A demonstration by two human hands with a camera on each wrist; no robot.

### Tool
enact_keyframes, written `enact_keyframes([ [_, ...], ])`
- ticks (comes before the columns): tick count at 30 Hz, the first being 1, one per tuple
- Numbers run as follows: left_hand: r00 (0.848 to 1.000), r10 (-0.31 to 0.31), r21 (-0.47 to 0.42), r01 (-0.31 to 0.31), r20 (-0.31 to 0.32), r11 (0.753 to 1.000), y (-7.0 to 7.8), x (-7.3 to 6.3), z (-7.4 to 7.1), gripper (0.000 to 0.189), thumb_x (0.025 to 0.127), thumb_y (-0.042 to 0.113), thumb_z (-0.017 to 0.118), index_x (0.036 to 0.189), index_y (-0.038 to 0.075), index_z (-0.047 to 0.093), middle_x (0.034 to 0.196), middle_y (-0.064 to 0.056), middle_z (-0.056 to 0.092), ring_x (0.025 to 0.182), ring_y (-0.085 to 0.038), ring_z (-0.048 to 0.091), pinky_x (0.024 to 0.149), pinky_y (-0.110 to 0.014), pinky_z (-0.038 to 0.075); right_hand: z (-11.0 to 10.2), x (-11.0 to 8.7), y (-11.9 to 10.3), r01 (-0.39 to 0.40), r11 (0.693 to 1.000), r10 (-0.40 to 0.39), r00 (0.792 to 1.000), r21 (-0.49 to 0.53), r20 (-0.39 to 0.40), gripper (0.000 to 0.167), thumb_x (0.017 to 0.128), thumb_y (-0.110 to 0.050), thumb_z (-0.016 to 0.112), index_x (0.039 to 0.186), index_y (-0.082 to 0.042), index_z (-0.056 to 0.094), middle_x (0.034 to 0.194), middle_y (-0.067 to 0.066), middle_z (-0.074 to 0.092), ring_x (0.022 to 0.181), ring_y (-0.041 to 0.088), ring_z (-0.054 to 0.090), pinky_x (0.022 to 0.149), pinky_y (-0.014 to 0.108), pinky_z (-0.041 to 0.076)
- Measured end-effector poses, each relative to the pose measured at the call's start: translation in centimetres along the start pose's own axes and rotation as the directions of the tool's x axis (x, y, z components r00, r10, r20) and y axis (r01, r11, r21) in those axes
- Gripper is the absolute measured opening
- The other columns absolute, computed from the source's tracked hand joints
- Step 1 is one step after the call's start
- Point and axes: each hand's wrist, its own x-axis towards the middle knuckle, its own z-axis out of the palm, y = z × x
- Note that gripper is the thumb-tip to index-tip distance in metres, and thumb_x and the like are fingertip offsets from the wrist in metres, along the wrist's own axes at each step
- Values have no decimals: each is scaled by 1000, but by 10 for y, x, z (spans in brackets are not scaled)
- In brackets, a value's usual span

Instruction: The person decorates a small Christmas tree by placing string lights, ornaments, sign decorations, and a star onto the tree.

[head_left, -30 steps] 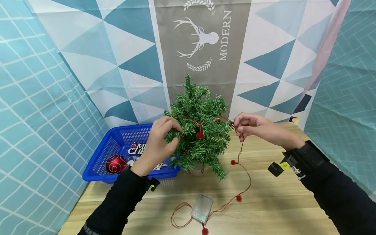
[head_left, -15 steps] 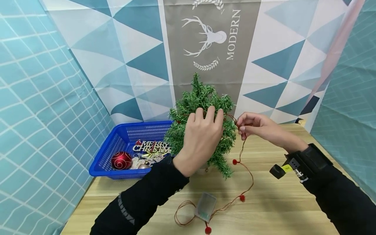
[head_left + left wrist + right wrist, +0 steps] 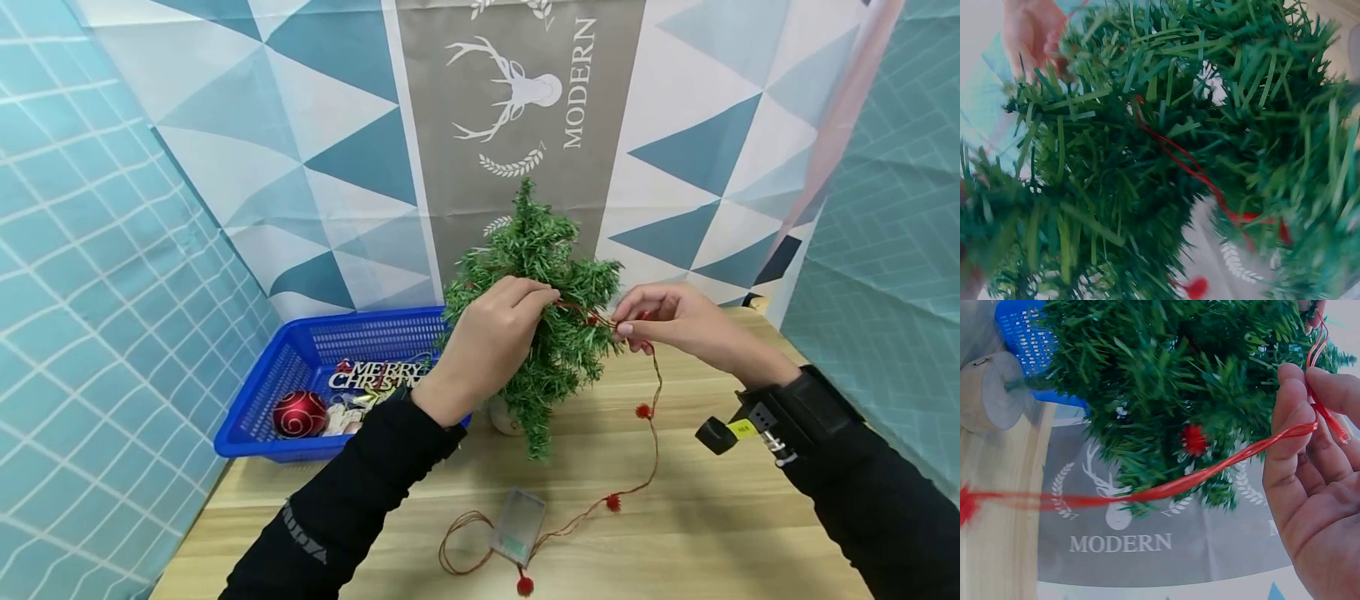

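A small green artificial Christmas tree [image 3: 558, 350] stands on a round wooden base [image 3: 504, 417], leaning slightly right. A red-wired light string [image 3: 656, 442] with red pom-poms runs across its branches and down to the table. My left hand [image 3: 491, 342] reaches over the tree's front, its fingertips pinching the string at a branch. On the tree's right side my right hand [image 3: 675, 325] pinches the string between thumb and fingers; the right wrist view shows the wires [image 3: 1210, 472] hanging from these fingers. In the left wrist view, red wire [image 3: 1179, 159] lies among the branches.
A blue plastic basket [image 3: 258, 392] at the left holds a red ball ornament [image 3: 300, 414], a "Merry Christmas" sign [image 3: 375, 375] and other ornaments. A clear battery box [image 3: 517, 527] with coiled wire lies on the wooden table [image 3: 720, 517]. A patterned cloth hangs behind.
My left hand has moved right from the tree's left side to its front and now pinches the string. The tree's top has shifted right. My right hand keeps its pinch, with the string drawn right.
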Motion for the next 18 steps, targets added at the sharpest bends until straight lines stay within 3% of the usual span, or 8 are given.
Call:
enact_keyframes([
  [6,996,54,-150,-64,-73,987,-15,-3,4,24,90,-11,54,110,-4,64,106,-14,64,102,-24,59,98,-18,37,2,-2,-11,32,998,-33,999,-46,-30,6,91,-1,62,94,3,65,76,9,65,59,19,58,52,31,51],
  [14,989,-21,-342,-31,-146,939,-27,-12,6,28,87,-15,56,111,-5,65,110,-17,64,107,-25,58,98,-23,40,11,-4,-16,7,999,-9,999,-49,-40,11,90,-1,64,98,6,63,80,14,66,65,19,61,58,32,53],
  [18,988,-21,-426,-48,-155,903,-39,-22,11,30,94,-8,49,119,1,63,121,-11,61,115,-20,54,96,-27,41,13,-7,-16,-1,999,0,1000,-49,-19,14,89,1,64,102,7,61,85,16,66,72,21,64,64,31,55],
])
